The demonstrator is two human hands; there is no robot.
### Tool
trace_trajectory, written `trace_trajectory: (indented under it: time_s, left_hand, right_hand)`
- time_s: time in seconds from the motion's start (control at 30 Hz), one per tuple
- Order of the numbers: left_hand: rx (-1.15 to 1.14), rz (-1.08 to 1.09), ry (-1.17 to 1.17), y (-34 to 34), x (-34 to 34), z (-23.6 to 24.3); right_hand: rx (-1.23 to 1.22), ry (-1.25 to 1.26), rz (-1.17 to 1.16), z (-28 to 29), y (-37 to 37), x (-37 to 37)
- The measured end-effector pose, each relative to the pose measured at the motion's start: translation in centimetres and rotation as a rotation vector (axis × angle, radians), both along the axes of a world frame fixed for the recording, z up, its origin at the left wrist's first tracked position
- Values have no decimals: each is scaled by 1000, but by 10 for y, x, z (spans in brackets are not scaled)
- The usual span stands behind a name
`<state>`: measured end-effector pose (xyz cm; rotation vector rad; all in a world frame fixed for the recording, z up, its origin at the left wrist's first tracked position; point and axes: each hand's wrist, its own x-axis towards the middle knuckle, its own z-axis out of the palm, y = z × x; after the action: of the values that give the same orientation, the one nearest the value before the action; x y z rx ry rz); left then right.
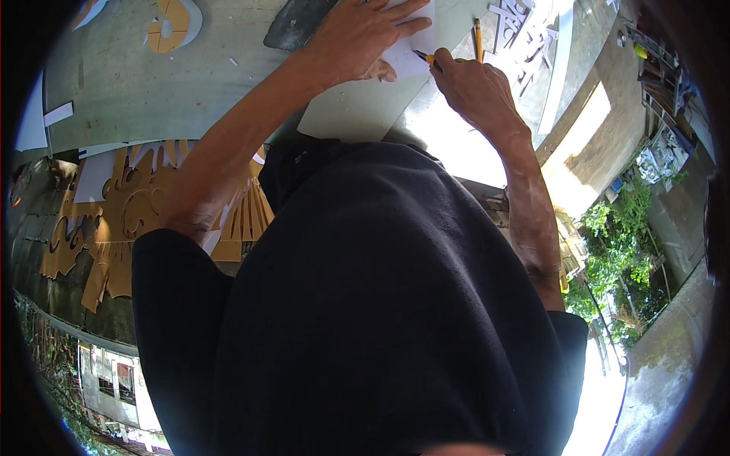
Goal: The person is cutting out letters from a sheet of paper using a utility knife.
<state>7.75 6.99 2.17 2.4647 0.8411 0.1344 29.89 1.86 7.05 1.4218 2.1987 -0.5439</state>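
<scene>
My left hand (353, 42) lies spread at the top of the head view, fingers stretched out over a white sheet (411, 67). In my right hand (475, 90) is a craft knife (426, 58) with a yellow body and a dark tip. That tip points left and rests on or just above the sheet, close to my left fingers; contact cannot be made out. A slim yellow-orange pencil-like tool (477, 38) lies just beyond my right hand. Beneath the sheet is a pale board (357, 110).
White cut-out scraps (525, 34) are heaped at the upper right. Left of my hands are a dark flat slab (295, 21) and an orange-and-white curved cut-out (173, 29). Brown cut panels (125, 205) stand below the grey tabletop (152, 99) at the left. Bright sunlight strikes the table's right part.
</scene>
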Motion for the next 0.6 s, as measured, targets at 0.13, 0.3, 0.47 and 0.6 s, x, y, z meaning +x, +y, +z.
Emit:
trace_trajectory:
  time_s: [0.13, 0.3, 0.47, 0.6]
  left_hand:
    - [11, 25, -48, -6, 2, -24]
    - [26, 24, -42, -4, 2, -24]
    - [66, 48, -60, -8, 2, -24]
    - [36, 56, -82, -8, 2, -22]
  right_hand:
    - [-58, 18, -91, 2, -3, -5]
    - [-133, 16, -209, 2, -10, -14]
    - [-134, 29, -249, 0, -12, -15]
    - [-119, 45, -256, 0, -14, -18]
